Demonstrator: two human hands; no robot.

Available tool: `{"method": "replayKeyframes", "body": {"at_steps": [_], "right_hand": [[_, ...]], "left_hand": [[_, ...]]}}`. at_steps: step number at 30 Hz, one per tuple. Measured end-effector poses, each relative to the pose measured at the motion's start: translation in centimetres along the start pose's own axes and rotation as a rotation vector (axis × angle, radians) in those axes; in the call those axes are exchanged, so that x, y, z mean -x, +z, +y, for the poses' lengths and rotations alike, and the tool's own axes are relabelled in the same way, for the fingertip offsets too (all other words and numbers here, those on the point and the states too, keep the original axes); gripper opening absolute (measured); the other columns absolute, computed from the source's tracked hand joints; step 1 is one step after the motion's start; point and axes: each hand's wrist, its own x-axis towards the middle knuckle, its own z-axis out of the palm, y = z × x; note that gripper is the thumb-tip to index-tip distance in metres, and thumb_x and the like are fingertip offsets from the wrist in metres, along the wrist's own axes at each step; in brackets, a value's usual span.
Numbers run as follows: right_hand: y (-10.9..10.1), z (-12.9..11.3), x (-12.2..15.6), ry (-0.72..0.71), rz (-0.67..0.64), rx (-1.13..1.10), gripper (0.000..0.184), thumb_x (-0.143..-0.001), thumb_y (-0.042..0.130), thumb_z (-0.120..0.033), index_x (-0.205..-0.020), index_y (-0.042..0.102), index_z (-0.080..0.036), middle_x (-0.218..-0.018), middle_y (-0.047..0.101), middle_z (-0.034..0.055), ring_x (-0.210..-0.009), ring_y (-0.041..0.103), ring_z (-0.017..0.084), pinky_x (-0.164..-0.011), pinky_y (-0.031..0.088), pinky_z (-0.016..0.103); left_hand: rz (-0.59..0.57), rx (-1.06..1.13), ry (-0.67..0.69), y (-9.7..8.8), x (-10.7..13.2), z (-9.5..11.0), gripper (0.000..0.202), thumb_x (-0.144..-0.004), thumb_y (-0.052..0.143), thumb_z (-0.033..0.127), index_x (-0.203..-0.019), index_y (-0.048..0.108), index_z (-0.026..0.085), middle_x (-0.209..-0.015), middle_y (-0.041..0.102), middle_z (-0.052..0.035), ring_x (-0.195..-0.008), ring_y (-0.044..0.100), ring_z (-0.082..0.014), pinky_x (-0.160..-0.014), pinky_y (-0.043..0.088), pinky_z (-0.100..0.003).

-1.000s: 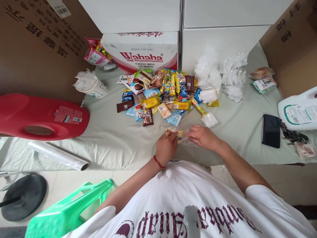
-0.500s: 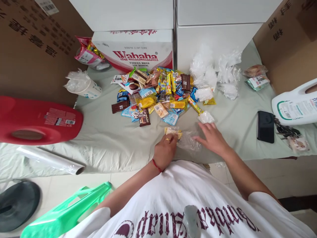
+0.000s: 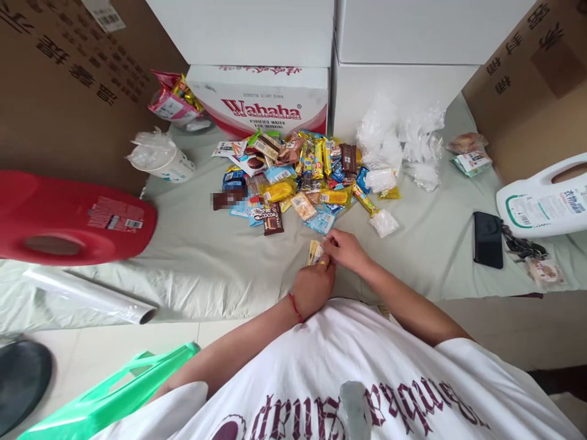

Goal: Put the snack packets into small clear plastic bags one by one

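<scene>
My left hand (image 3: 314, 282), with a ring and a red cord bracelet, is closed on a small yellow-and-cream snack packet (image 3: 315, 252) near the cloth's front edge. Against it, my right hand (image 3: 346, 249) pinches what looks like clear plastic wrapped about the packet; fingers hide most of it. Just beyond lies a heap of packaged snacks, with a blue packet (image 3: 321, 221) and a cocoa wafer bar (image 3: 274, 220) nearest. To the right of my right hand rests a small clear plastic bundle (image 3: 384, 223), beside a yellow snack stick (image 3: 364, 200).
Clear plastic bags (image 3: 378, 134) are piled behind the snacks, before white boxes (image 3: 398, 91). A red jug (image 3: 77, 217), a plastic-wrap roll (image 3: 92, 296) and a paper cup (image 3: 162, 162) stand or lie left. A phone (image 3: 488, 239), keys (image 3: 527, 245) and a white jug (image 3: 545, 201) are right.
My right hand has moved left from beside the plastic bundle to meet my left hand, its spread fingers now pinched. The loose clear bag between the hands no longer lies spread out.
</scene>
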Motion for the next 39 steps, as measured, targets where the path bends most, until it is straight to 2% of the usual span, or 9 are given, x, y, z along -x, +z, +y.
{"method": "replayKeyframes", "body": {"at_steps": [6, 11, 14, 18, 23, 26, 30, 36, 39], "right_hand": [[1.6, 2.4, 0.0, -0.137, 0.122, 0.011, 0.020, -0.097, 0.045, -0.038, -0.086, 0.050, -0.023, -0.070, 0.058, -0.0016, -0.064, 0.053, 0.016, -0.063, 0.036, 0.026], [0.8, 2.7, 2.4, -0.075, 0.143, -0.122, 0.031, -0.100, 0.044, -0.051, -0.089, 0.052, -0.024, -0.072, 0.057, -0.0013, -0.065, 0.053, 0.017, -0.066, 0.042, 0.029], [0.4, 2.3, 4.2, 0.029, 0.133, -0.404, 0.040, -0.100, 0.042, -0.061, -0.093, 0.057, -0.024, -0.081, 0.062, 0.0012, -0.074, 0.059, 0.019, -0.069, 0.049, 0.031], [0.5, 2.2, 6.0, 0.105, 0.106, -0.723, 0.041, -0.094, 0.057, -0.064, -0.107, 0.061, -0.025, -0.105, 0.069, 0.0041, -0.096, 0.065, 0.022, -0.086, 0.055, 0.035], [0.1, 4.3, 6.5, 0.196, 0.258, -0.858, 0.041, -0.091, 0.065, -0.061, -0.110, 0.062, -0.025, -0.114, 0.069, 0.0056, -0.106, 0.065, 0.023, -0.096, 0.053, 0.038], [-1.4, 5.9, 7.4, 0.203, 0.227, -0.805, 0.041, -0.088, 0.069, -0.059, -0.110, 0.064, -0.025, -0.114, 0.070, 0.0054, -0.105, 0.066, 0.023, -0.092, 0.054, 0.037], [-6.2, 8.9, 8.0, 0.180, 0.284, -0.682, 0.040, -0.085, 0.075, -0.051, -0.112, 0.067, -0.023, -0.106, 0.073, 0.0045, -0.099, 0.067, 0.021, -0.090, 0.054, 0.034], [-21.1, 16.9, 2.3, 0.302, 1.169, -0.752, 0.024, -0.090, 0.071, -0.034, -0.107, 0.062, -0.019, -0.114, 0.067, 0.0060, -0.101, 0.067, 0.019, -0.082, 0.058, 0.033], [-27.3, 18.5, -1.4, 0.325, 1.131, -0.591, 0.027, -0.099, 0.062, -0.032, -0.121, 0.061, -0.016, -0.124, 0.063, 0.0096, -0.105, 0.065, 0.020, -0.088, 0.058, 0.040]], "left_hand": [[0.543, 0.337, -0.314, 0.5, 1.6, -3.4, 0.036, -0.094, 0.061, 0.040, -0.123, 0.066, 0.019, -0.120, 0.068, -0.0152, -0.111, 0.065, -0.0278, -0.092, 0.057, -0.043], [0.374, 0.437, -0.184, 1.7, -0.2, -2.9, 0.026, -0.094, 0.062, 0.036, -0.111, 0.070, 0.018, -0.112, 0.069, -0.0123, -0.107, 0.065, -0.0258, -0.095, 0.056, -0.044], [0.440, 0.400, -0.088, 1.6, -0.7, -1.8, 0.030, -0.096, 0.057, 0.031, -0.121, 0.065, 0.016, -0.121, 0.066, -0.0158, -0.108, 0.066, -0.0259, -0.093, 0.057, -0.043], [0.448, 0.243, 0.262, 1.0, -1.3, -0.6, 0.036, -0.093, 0.055, 0.018, -0.127, 0.064, 0.015, -0.133, 0.063, -0.0200, -0.129, 0.058, -0.0327, -0.105, 0.050, -0.054], [0.193, 0.506, 0.531, 0.1, -3.4, -0.2, 0.042, -0.086, 0.054, 0.013, -0.126, 0.065, 0.018, -0.151, 0.052, -0.0168, -0.150, 0.039, -0.0322, -0.120, 0.038, -0.058], [0.043, 0.704, 0.587, -0.2, -4.2, 0.0, 0.044, -0.087, 0.050, 0.010, -0.128, 0.062, 0.019, -0.146, 0.059, -0.0151, -0.145, 0.048, -0.0268, -0.119, 0.042, -0.051], [0.005, 0.758, 0.550, -0.8, -4.4, -0.3, 0.042, -0.091, 0.051, 0.012, -0.131, 0.060, 0.021, -0.136, 0.067, -0.0138, -0.131, 0.061, -0.0225, -0.109, 0.053, -0.039], [0.248, 0.613, 0.101, -1.5, -0.9, -5.8, 0.024, -0.094, 0.057, 0.021, -0.111, 0.073, 0.028, -0.112, 0.078, -0.0031, -0.104, 0.075, -0.0174, -0.090, 0.060, -0.025], [0.309, 0.512, -0.118, -1.6, 2.5, -8.6, 0.020, -0.092, 0.060, 0.032, -0.105, 0.075, 0.030, -0.107, 0.079, -0.0013, -0.095, 0.077, -0.0193, -0.078, 0.063, -0.024]]}}
